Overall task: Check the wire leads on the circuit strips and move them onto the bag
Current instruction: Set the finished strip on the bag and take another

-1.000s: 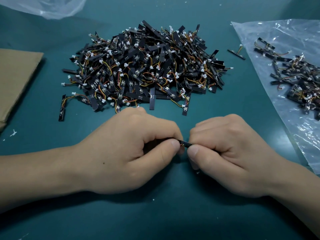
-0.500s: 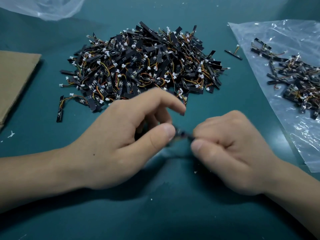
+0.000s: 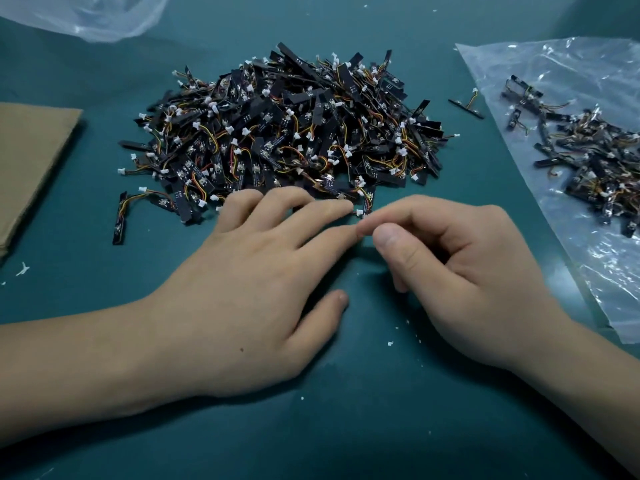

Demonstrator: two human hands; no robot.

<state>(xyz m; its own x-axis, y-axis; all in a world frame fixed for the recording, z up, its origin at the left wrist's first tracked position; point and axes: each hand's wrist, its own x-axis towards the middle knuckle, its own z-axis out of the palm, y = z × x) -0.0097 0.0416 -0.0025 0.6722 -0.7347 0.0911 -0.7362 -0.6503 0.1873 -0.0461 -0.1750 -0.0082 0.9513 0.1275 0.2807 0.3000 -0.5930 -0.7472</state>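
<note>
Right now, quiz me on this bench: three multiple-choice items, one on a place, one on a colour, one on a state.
1. Where does the bag with strips lie, relative to the pile?
A) left of it
B) underneath it
C) right of it

2. What colour is the table?
A) teal
B) white
C) red

3. How is the left hand?
A) clenched in a fist
B) fingers spread and straight
C) gripping the bag

Answers:
1 C, the bag lies beyond the pile's right edge.
2 A, bare teal shows all around the hands.
3 B, its straight fingers point at the pile's near edge.
</note>
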